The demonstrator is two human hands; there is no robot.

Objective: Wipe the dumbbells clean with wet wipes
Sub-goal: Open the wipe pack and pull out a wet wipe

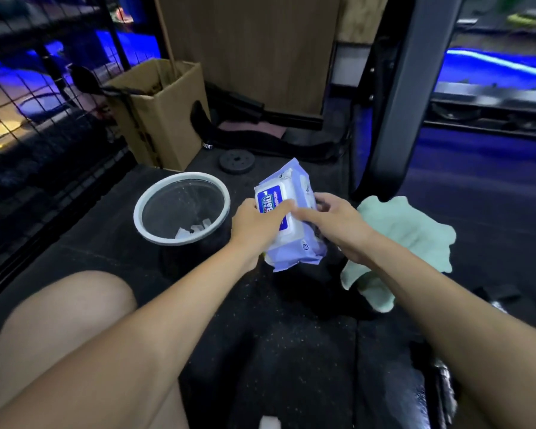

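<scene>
Two hands — left hand (pixel 254 222), right hand (pixel 342 226) — one wipes pack (pixel 291 218)

bin (pixel 143 209) left of pack (pixel 291 218) (held) — cloth (pixel 415 230) right

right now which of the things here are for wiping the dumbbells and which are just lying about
For the job:
- wet wipes pack, held by left hand and right hand
- bin with crumpled white pieces inside, probably used wipes

Lying about:
- green cloth
- cardboard box
- weight plate

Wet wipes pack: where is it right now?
Head view, centre: the wet wipes pack is held by the left hand and right hand, between the bin and green cloth.
</scene>
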